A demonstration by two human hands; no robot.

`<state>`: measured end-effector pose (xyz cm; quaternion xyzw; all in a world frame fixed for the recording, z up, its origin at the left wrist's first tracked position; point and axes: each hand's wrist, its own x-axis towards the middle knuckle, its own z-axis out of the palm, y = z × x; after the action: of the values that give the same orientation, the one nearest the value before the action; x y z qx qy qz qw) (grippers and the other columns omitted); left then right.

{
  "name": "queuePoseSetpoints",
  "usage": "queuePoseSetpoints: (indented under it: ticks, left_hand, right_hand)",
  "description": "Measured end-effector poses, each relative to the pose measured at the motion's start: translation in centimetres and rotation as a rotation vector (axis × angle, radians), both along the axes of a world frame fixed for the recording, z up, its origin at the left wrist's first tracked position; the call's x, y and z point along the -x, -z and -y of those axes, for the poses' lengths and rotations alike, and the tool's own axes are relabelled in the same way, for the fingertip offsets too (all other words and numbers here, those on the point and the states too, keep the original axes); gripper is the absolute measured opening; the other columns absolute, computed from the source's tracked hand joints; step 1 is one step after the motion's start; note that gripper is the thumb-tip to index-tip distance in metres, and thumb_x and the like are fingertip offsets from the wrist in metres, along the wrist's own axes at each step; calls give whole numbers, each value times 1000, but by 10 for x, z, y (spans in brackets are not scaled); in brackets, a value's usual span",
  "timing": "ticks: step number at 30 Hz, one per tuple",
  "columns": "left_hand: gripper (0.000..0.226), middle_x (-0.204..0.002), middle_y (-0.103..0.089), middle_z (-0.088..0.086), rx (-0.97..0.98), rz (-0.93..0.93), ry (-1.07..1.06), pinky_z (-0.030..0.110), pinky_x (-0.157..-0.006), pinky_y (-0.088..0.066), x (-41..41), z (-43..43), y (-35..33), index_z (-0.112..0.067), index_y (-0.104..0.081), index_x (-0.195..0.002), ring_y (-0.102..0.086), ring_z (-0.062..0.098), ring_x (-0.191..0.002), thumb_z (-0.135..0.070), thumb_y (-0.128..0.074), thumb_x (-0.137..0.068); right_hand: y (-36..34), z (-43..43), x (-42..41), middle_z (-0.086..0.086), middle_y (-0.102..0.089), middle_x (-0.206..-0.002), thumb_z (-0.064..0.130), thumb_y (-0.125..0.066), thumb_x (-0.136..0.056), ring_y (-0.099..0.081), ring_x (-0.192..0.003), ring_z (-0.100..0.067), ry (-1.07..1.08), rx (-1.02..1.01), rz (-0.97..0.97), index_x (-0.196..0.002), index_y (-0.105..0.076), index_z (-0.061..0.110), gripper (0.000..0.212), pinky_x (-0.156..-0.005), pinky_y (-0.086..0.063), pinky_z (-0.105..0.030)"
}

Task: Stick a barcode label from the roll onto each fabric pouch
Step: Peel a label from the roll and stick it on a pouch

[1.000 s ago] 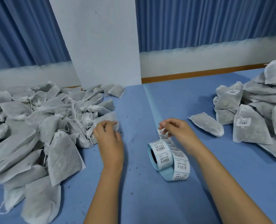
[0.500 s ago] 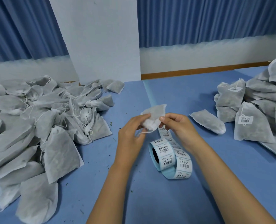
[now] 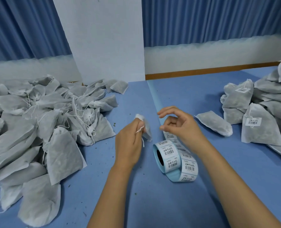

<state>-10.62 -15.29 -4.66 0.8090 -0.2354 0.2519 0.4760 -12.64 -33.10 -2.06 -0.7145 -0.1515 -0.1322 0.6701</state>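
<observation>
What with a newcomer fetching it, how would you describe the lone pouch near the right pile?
Find the heap of labelled pouches on the blue table, far right. The lone pouch lies flat left of it, apart, showing no barcode label.

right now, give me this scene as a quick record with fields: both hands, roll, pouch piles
left hand: grips a pouch near its drawstring
right hand: fingers loosely curled, holding nothing visible, above the label strip
label roll: on edge on the blue table, strip partly unwound
left pile: pouches, no labels showing
right pile: pouches, two showing barcode labels
label on held pouch: cannot tell
</observation>
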Motion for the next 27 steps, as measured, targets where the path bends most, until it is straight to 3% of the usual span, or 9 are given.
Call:
queuePoseSetpoints:
  ticks: [3, 5, 7, 11, 14, 17, 20, 22, 27]
  left_hand:
    - [29, -71, -48, -17, -53, 31, 82, 14, -62, -31, 3, 8, -5, -43, -36, -68, -45, 0, -69, -31, -32, -94]
    - [28, -71, -44, -16, -110, 55, 96, 15, -62, -30, 3, 11, -6, -42, -33, -70, -44, 0, -74, -30, -32, -95]
    - [26, -70, -42, -18, -128, 95, 106, 18, -62, -30, 2, 10, -7, -38, -33, -72, -41, 2, -75, -32, -31, -98]
    - [26, -71, -41, -15, -102, 146, 140, 27, -66, -33, 1, 8, -7, -28, -42, -74, -39, 13, -74, -27, -34, -99]
    - [24, -69, -44, -13, -75, 112, 151, 24, -66, -32, 4, 9, -9, -21, -49, -72, -40, 11, -73, -26, -40, -93]
    - [3, -82, -51, -15, 32, 66, 160, 12, -77, -33, 5, 6, -8, -25, -53, -82, -46, 4, -85, -25, -52, -85]
    - [22, -108, -55, -17, -10, 17, 135, 12, -99, -30, 4, 4, -7, -29, -59, -105, -45, 0, -111, -30, -58, -83]
    - [20, -107, -57, -22, -56, -14, 166, 18, -110, -24, 4, 5, -8, -32, -62, -101, -48, 0, -113, -38, -54, -84]
    - [19, -103, -67, -5, 13, -95, 166, 13, -107, -24, 8, 9, -7, -24, -70, -92, -55, 16, -113, -38, -62, -83]
  right_hand:
    - [-5, -6, 2, -9, -64, -99, -6, -77, -71, -50, -67, -17, -104, 173, 13, -102, -67, 15, 38, -68, -43, -29]
    - [-7, -10, 1, -16, -62, -83, -5, -79, -69, -50, -67, -20, -101, 174, 10, -103, -68, 15, 40, -70, -44, -31]
    - [-9, -11, 1, -19, -63, -86, -8, -78, -68, -55, -71, -17, -112, 169, 39, -101, -69, 13, 40, -74, -47, -30]
    - [-8, -10, 2, -8, -69, -78, -8, -79, -68, -60, -72, -11, -119, 170, 12, -91, -71, 17, 34, -75, -51, -22]
    - [-6, -8, 1, 0, -70, -73, 0, -80, -69, -61, -70, -12, -70, 235, -6, -77, -73, 17, 20, -72, -48, -21]
    - [-5, -5, 0, -3, -70, -71, 1, -77, -73, -62, -69, -12, -8, 188, -11, -71, -72, 13, 13, -72, -48, -22]
    - [-6, -5, 0, -2, -71, -71, -1, -72, -77, -66, -71, -13, -39, 91, -2, -70, -72, 17, 20, -74, -50, -21]
    - [-6, -6, 1, -2, -70, -68, -4, -69, -79, -65, -68, -12, -75, 50, 13, -71, -72, 17, 22, -71, -50, -17]
    - [-6, -6, -3, -3, -69, -67, -6, -67, -80, -63, -62, -16, -6, -75, 38, -73, -69, 11, 19, -63, -47, -25]
